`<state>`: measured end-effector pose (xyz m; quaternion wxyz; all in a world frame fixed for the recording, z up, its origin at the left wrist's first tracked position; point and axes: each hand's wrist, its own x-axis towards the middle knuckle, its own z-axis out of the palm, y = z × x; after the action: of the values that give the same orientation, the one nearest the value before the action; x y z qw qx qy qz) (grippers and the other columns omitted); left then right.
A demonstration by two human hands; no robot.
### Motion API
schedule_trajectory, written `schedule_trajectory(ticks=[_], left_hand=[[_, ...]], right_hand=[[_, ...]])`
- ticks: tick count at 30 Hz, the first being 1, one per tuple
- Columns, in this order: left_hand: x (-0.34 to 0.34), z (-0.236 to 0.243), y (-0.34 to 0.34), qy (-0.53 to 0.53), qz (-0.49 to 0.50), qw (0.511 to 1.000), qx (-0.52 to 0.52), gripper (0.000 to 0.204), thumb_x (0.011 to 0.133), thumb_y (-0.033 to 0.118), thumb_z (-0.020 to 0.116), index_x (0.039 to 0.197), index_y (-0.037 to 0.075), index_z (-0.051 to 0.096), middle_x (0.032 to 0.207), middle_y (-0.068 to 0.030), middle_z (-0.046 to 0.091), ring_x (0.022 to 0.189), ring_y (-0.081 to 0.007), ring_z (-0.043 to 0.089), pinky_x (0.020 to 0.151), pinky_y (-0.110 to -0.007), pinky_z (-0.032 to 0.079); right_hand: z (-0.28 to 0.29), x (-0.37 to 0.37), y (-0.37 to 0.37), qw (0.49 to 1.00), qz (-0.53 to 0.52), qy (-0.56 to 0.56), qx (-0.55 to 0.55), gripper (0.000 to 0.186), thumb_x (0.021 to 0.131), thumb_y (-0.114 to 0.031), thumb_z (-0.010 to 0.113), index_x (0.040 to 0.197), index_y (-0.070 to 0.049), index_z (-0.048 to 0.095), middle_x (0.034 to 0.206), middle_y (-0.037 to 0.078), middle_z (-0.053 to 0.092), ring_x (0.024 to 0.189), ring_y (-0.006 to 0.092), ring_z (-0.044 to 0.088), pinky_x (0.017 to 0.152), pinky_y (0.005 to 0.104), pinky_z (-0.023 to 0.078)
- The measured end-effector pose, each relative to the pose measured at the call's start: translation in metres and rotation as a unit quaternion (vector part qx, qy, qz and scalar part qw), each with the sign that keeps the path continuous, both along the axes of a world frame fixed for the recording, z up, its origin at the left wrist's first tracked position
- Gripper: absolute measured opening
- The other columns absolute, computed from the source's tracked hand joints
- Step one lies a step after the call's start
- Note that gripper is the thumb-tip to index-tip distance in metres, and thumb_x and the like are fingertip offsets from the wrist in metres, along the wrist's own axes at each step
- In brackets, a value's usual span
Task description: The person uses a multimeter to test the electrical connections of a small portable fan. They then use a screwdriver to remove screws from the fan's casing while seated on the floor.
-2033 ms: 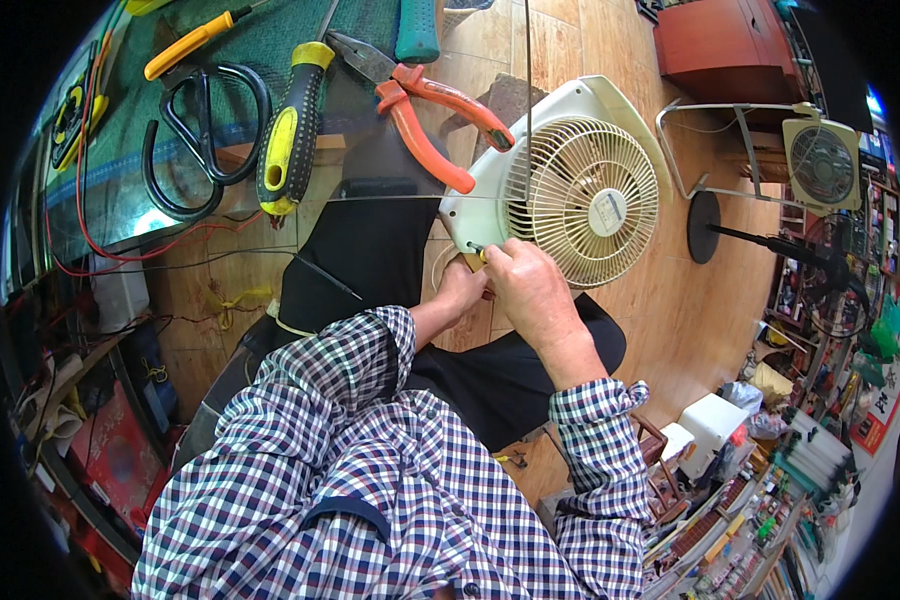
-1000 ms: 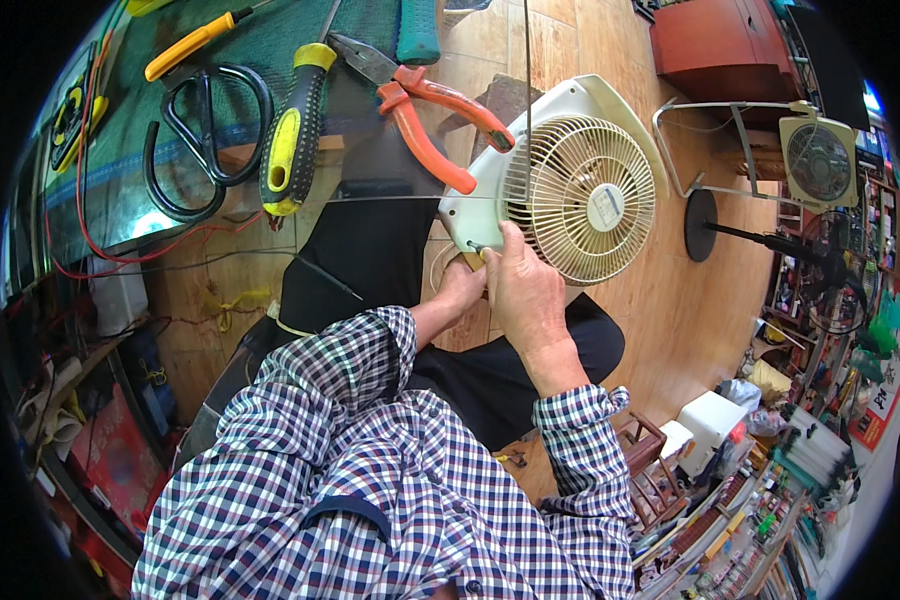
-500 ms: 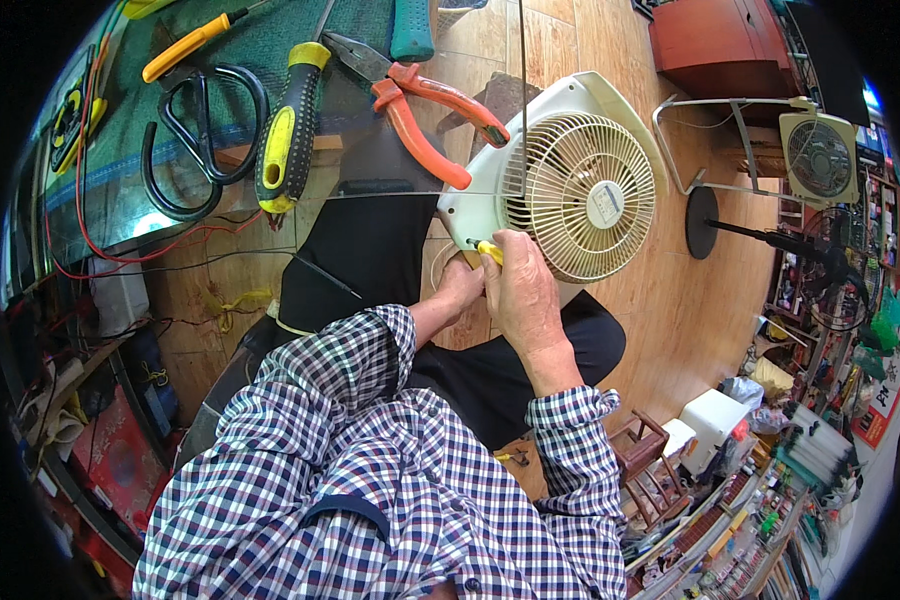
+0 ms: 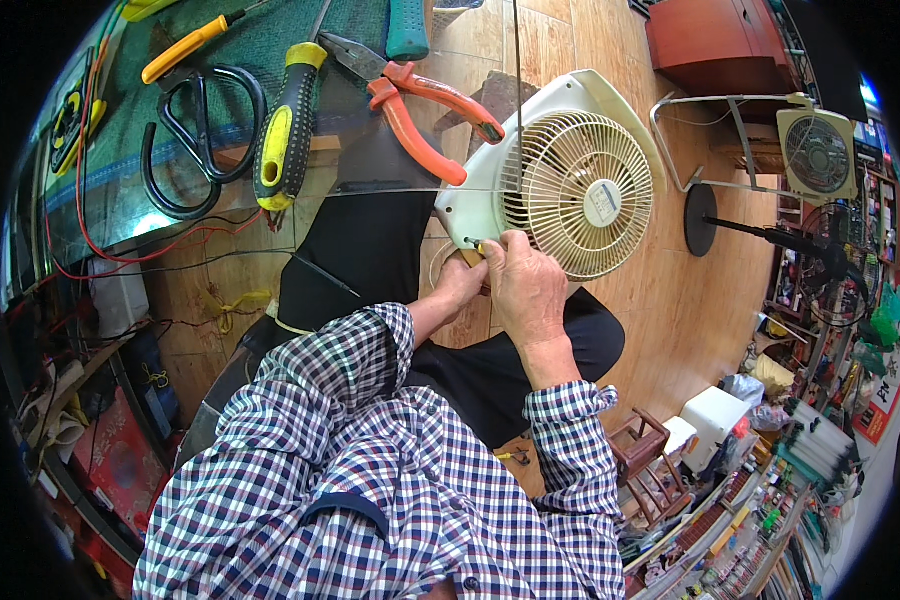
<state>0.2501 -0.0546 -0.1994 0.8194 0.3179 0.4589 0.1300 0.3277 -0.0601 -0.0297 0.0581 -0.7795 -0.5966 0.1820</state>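
Observation:
A box fan with a white housing point(image 4: 459, 219) and a round cream grille point(image 4: 545, 190) stands in front of my knees. In my right hand point(image 4: 530, 292) is a screwdriver point(image 4: 482, 247) with a yellow handle, mostly covered by my closed fingers. Its tip meets the housing's near corner, close to a small hole. My left hand point(image 4: 457, 284) grips that same corner from below. Its fingertips are partly hidden behind the housing and my right hand.
On the glass-topped table point(image 4: 120, 190) lie red-handled pliers point(image 4: 410, 120), a yellow-black screwdriver point(image 4: 286, 135), an orange-handled screwdriver point(image 4: 185, 50) and black scissors-like handles point(image 4: 205, 130). Red wires hang at its edge. A second fan point(image 4: 816, 150), a small wooden stool point(image 4: 642, 450) and cluttered shelves are at right.
My right hand has rolled round the screwdriver handle, so less yellow shows. The left hand stays at the fan's corner, and the view has shifted slightly.

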Motion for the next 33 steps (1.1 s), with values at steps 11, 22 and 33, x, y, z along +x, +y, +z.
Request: schedule_trajectory(ticks=[11,22,33], left_hand=[[0.000,0.001,-0.003,-0.008,0.017,1.000,0.007,0.048,0.106,0.034,0.070,0.141,0.001,0.065,0.127,-0.0127,0.075,0.106,-0.0221,0.076,0.084,-0.037,0.063],[-0.001,0.004,-0.001,-0.010,0.012,1.000,0.005,0.048,0.106,0.036,0.070,0.139,0.002,0.065,0.127,-0.0118,0.074,0.103,-0.0213,0.076,0.083,-0.038,0.064],[0.003,-0.007,-0.007,-0.011,0.031,0.999,0.021,0.046,0.107,0.034,0.069,0.140,0.001,0.065,0.125,-0.0116,0.075,0.103,-0.0211,0.076,0.084,-0.039,0.064]], right_hand=[[-0.006,0.002,-0.006,1.000,-0.003,0.010,0.004,0.038,0.101,-0.007,0.073,0.134,0.001,0.056,0.108,0.025,0.072,0.098,0.0425,0.072,0.089,0.0505,0.057],[-0.016,0.003,-0.012,0.996,0.006,0.023,0.086,0.034,0.103,-0.010,0.072,0.133,0.001,0.058,0.100,0.021,0.074,0.092,0.0422,0.072,0.087,0.0515,0.056],[-0.020,0.006,-0.011,0.989,0.039,0.016,0.142,0.028,0.105,-0.012,0.070,0.129,-0.001,0.062,0.094,0.019,0.076,0.088,0.0408,0.073,0.086,0.0496,0.054]])
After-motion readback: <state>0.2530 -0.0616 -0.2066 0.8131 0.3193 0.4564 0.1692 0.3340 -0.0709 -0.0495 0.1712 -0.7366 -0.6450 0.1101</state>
